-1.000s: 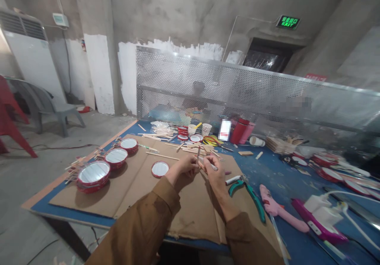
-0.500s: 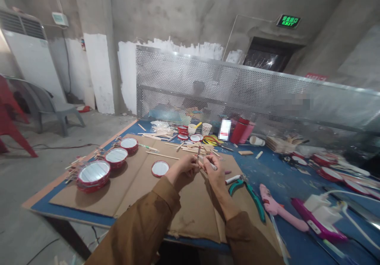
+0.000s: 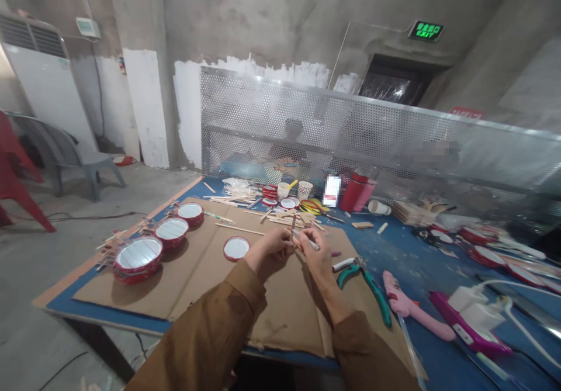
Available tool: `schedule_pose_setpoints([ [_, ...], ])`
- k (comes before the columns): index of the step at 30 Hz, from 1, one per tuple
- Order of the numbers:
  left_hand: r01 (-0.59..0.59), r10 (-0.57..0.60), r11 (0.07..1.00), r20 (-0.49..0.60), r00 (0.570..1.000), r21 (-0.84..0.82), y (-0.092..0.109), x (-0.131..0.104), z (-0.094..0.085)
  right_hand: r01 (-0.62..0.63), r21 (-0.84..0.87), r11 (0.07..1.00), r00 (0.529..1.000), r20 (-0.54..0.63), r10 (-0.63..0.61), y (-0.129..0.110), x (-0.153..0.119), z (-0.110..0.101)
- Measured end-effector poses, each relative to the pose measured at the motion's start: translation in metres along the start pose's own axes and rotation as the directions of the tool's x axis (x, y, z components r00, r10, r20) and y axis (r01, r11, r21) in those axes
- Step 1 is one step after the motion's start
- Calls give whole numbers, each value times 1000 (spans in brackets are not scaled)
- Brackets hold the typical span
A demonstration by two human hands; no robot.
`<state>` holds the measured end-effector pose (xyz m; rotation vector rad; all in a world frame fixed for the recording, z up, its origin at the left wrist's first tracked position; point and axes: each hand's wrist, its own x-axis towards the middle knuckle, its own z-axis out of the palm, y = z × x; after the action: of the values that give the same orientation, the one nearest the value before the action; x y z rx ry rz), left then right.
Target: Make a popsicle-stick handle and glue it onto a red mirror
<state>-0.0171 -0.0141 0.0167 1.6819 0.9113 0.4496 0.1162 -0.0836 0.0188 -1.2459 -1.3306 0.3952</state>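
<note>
Above the cardboard sheet (image 3: 201, 280), my left hand (image 3: 277, 245) is closed on a small wooden stick (image 3: 293, 222) that points up from its fingertips. My right hand (image 3: 316, 249) is closed round a pale marker-like pen (image 3: 313, 245), its fingertips close beside the stick. Left of my hands, a round white disc with a red rim (image 3: 236, 249) lies flat on the cardboard. Thin wooden sticks (image 3: 280, 217) are scattered just beyond my hands.
Three red-rimmed round pieces (image 3: 138, 255) line the left side. Teal-handled pliers (image 3: 377, 291), a pink glue gun (image 3: 412, 309) and a purple power strip (image 3: 468, 327) lie to the right. Cups (image 3: 305, 190) and a red bottle (image 3: 354, 192) stand at the back before a perforated metal screen (image 3: 372, 128).
</note>
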Motion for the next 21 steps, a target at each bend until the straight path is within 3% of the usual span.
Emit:
schedule_pose_setpoints([
  [6, -5, 5, 1000, -2, 1000, -3, -2, 0, -1, -36, 22, 999, 999, -1, 36, -1, 1, 0],
  [12, 3, -3, 1000, 8, 1000, -16, -2, 2, -1, 15, -8, 1000, 1000, -4, -15, -1, 1, 0],
  [21, -7, 8, 999, 8, 1000, -38, -7, 6, 0, -43, 19, 999, 999, -20, 44, -3, 1, 1],
])
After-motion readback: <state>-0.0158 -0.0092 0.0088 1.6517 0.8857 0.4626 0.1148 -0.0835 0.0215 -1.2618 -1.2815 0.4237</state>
